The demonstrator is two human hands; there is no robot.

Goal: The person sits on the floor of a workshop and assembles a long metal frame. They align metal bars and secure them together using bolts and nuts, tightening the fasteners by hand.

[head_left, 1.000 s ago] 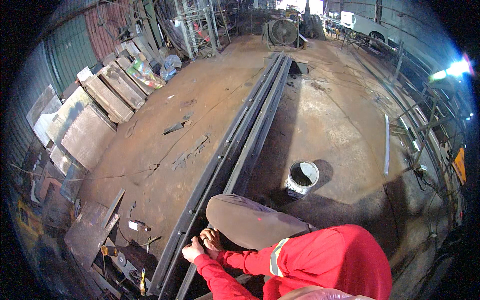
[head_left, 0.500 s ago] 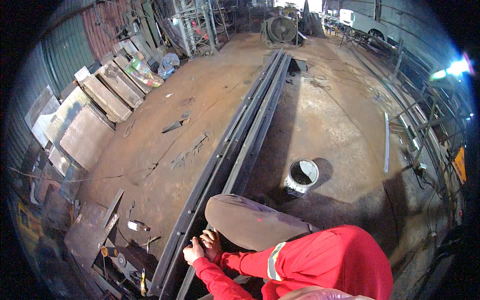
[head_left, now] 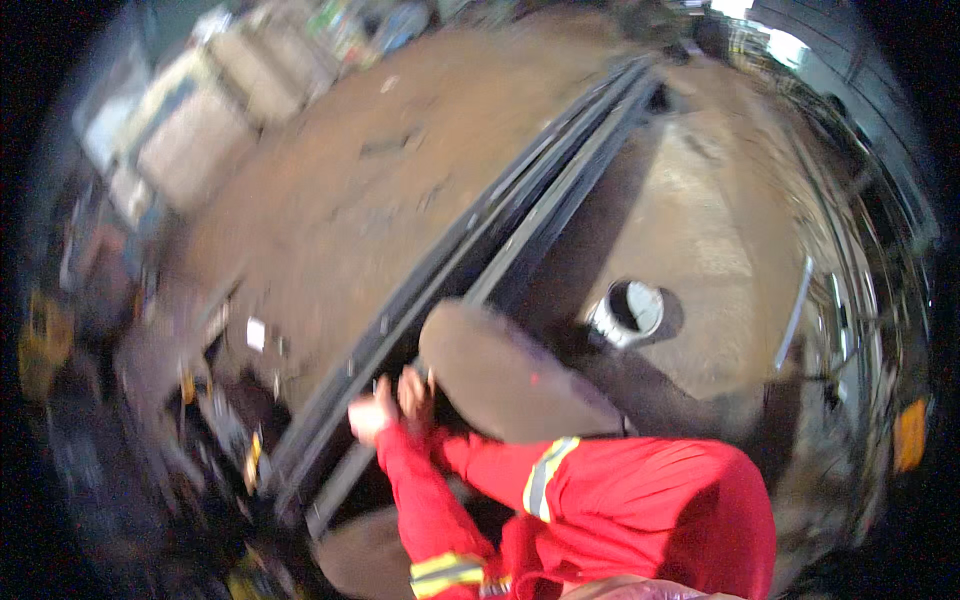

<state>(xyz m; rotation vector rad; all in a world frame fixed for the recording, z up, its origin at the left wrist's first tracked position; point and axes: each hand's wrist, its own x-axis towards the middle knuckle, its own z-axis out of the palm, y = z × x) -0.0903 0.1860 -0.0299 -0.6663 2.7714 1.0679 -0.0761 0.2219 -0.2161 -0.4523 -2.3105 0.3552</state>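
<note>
Brown, stained floor (head_left: 330, 230), rusty-toned on the left, paler and brightly lit on the right, darker in between and toward the bottom right. Across it, running diagonally from lower left to upper right, long dark beams (head_left: 475, 235), side by side; whether flat on the floor or propped, hard to tell. To their right, a white open-topped bucket (head_left: 617, 325), standing upright; farther right, a narrow pale strip (head_left: 794, 312). To their left, dark scraps (head_left: 390, 145) and a small white object (head_left: 256, 334), both blurred. At upper left, pale panels (head_left: 200, 150), tilted, lower edges down at floor level.
</note>
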